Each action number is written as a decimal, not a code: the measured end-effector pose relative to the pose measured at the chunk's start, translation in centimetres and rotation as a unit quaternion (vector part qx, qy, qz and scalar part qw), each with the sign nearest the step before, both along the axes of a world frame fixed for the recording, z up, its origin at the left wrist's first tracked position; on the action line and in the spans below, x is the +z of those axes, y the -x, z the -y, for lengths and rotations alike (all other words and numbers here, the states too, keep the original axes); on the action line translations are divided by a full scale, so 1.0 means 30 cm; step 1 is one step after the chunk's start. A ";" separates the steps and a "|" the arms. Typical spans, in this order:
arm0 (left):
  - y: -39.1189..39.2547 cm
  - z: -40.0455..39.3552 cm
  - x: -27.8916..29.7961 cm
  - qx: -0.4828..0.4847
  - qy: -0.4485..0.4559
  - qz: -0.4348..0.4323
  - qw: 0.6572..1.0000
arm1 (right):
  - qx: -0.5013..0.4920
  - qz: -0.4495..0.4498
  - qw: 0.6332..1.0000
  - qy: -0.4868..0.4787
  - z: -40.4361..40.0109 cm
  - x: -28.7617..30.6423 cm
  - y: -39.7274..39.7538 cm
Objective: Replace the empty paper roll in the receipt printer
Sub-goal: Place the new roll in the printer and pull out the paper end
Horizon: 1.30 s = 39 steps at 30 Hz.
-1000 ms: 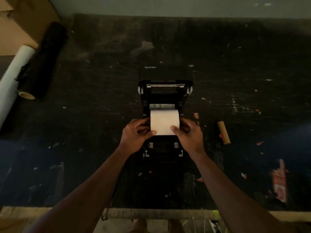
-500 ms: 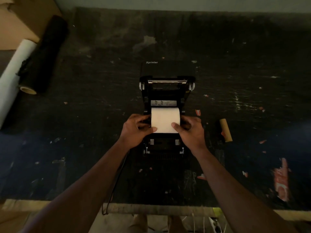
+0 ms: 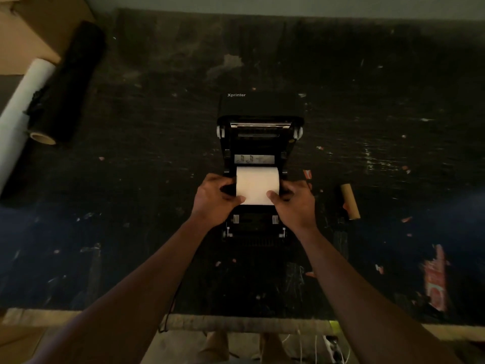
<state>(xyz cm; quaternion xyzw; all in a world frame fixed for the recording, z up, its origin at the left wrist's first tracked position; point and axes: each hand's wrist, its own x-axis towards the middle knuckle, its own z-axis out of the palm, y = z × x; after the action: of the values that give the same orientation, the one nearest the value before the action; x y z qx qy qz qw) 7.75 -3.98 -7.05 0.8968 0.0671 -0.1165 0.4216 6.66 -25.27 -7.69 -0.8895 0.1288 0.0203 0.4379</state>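
Observation:
A black Xprinter receipt printer (image 3: 258, 143) stands in the middle of the dark table with its lid swung up and back. A full white paper roll (image 3: 257, 183) sits in the open paper bay. My left hand (image 3: 214, 198) grips the roll's left end and my right hand (image 3: 295, 202) grips its right end, both thumbs pressed on the roll's front face. A bare brown cardboard core (image 3: 349, 201) lies on the table to the right of the printer, apart from it.
A long white roll (image 3: 19, 111) and a black roll (image 3: 69, 82) lie at the far left beside a cardboard box (image 3: 31, 24). A red torn label (image 3: 435, 277) is stuck at the right front. A cable (image 3: 168, 316) hangs over the table's front edge.
The roll and both hands have shifted slightly farther into the printer bay; the grip is unchanged. The view has drifted a little.

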 end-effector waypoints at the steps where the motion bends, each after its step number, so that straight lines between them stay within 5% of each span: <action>1: 0.008 0.006 0.007 0.007 -0.003 0.004 1.000 | 0.003 0.000 1.000 0.007 -0.005 0.005 0.010; 10: 0.104 0.071 0.011 0.166 0.082 0.032 0.982 | -0.130 0.035 0.987 -0.087 -0.057 0.071 0.091; 14: 0.073 0.063 0.044 0.208 0.209 -0.076 0.952 | -0.205 -0.096 0.942 -0.247 -0.034 0.098 0.032; 17: 0.058 0.027 0.053 0.195 0.278 -0.157 0.928 | -0.154 -0.164 0.941 -0.252 0.019 0.095 0.018; 24: 0.066 -0.020 -0.018 0.085 0.091 -0.137 0.983 | -0.068 -0.159 0.977 -0.122 0.050 0.024 0.041; 39: -0.012 -0.011 -0.001 -0.054 -0.060 -0.190 0.979 | 0.005 -0.190 0.980 -0.052 0.071 0.000 0.038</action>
<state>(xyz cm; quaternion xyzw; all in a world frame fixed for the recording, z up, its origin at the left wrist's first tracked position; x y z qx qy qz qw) 8.10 -3.64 -7.07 0.8844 0.1039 -0.3028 0.3395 5.52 -27.39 -7.67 -0.8458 0.2042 0.1982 0.4513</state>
